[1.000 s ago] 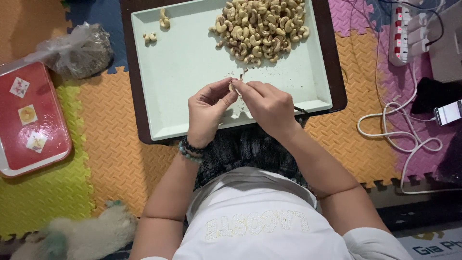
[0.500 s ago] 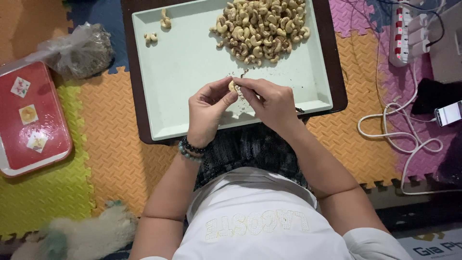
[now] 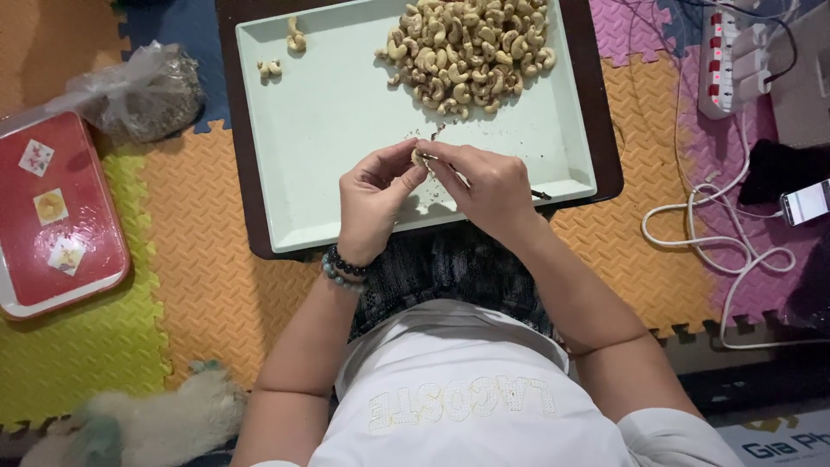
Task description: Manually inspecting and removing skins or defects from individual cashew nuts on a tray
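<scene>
Over foam floor mats (image 3: 199,285), one cashew (image 3: 420,158) is pinched by left hand (image 3: 370,204) and right hand (image 3: 488,186), seemingly mid-peel; careful scraping is called for next.

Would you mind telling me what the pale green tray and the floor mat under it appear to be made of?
The pale green tray looks like smooth moulded plastic: an even colour, a soft sheen and rounded raised rims. The floor mat seems to be soft foam: matte, with a fine ribbed texture, in coloured tiles joined by jigsaw-toothed edges.

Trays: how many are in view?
2: a pale green tray holding cashews before both hands, and a red tray on the mat at far left. Others may lie outside view.
</scene>
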